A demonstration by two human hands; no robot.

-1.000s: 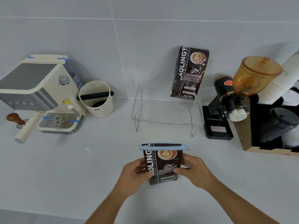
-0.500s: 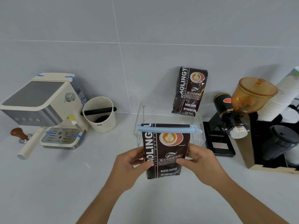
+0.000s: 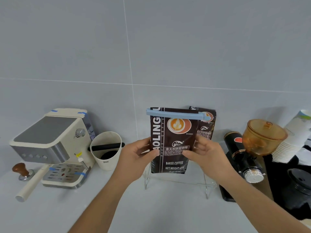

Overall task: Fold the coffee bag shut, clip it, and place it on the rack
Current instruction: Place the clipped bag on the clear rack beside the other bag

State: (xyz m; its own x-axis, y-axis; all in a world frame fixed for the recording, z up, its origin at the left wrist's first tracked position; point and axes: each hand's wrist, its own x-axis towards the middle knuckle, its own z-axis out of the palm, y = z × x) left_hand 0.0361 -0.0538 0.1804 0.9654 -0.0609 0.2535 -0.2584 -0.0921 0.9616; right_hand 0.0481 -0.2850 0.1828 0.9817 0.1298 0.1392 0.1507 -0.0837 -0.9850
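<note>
The left hand point(image 3: 134, 157) and the right hand point(image 3: 204, 156) clamp the dark brown foil coffee bag point(image 3: 171, 142) between them, thumbs pressed on its printed front and fingers wrapped behind its two side edges. The bag is upright, its folded top pinched under a long pale blue plastic sealing clip point(image 3: 176, 115) that runs the full width and juts past the right edge. Its bottom edge sits at the level of the clear acrylic rack point(image 3: 207, 185); whether it touches the shelf cannot be told. Just behind and to the right stands a second dark brown coffee bag point(image 3: 207, 126), partly covered by the held one. To the left, near the rack, stands a cream knock box with a black bar point(image 3: 107, 152), and beyond it a cream espresso machine point(image 3: 50, 140). To the right, close beside the rack, sits a black grinder with an amber hopper point(image 3: 252, 148). The grey counter point(image 3: 151, 212) in front lies open.
</note>
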